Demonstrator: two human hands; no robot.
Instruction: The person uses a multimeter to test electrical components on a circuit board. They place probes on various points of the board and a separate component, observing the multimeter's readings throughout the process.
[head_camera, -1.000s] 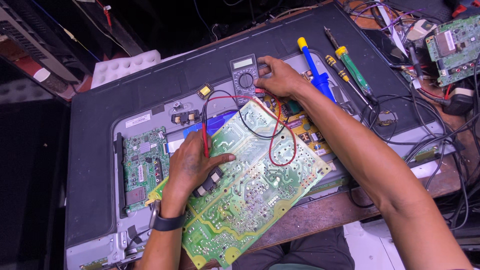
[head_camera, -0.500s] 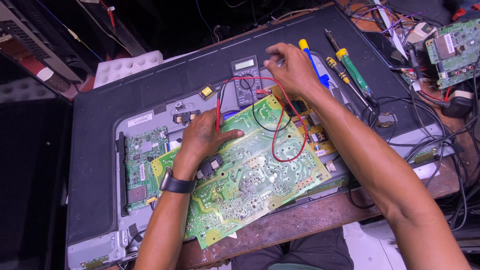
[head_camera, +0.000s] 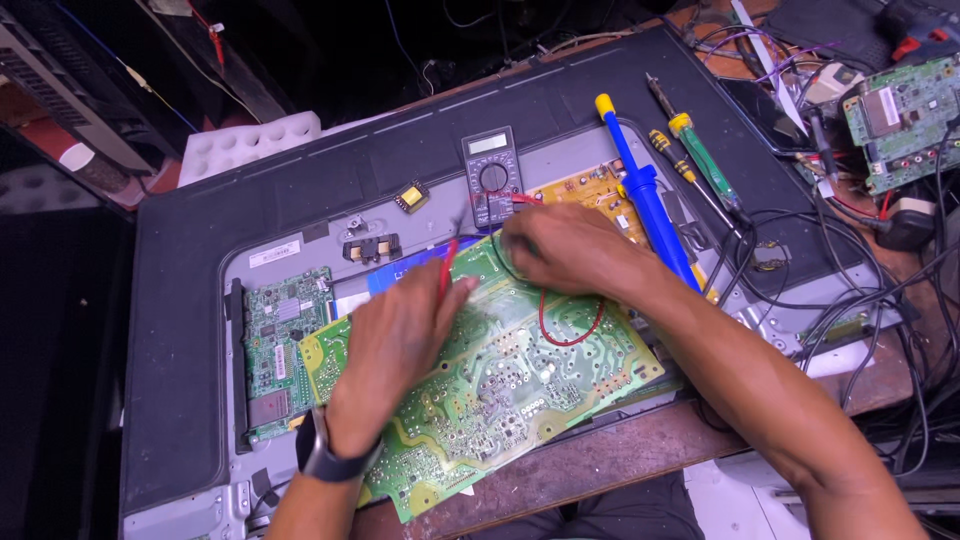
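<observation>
A: On the large green, solder-side-up circuit board (head_camera: 500, 390), lying across the open back of a flat dark television panel (head_camera: 180, 330), what have the hands got?

B: The left hand (head_camera: 400, 335) pinches a thin red probe (head_camera: 446, 262). The right hand (head_camera: 560, 250) is curled; I cannot tell what it grips.

A: Advice?

B: I'd steady both wrists on the board and keep the grey multimeter (head_camera: 492, 178) visible.
</observation>
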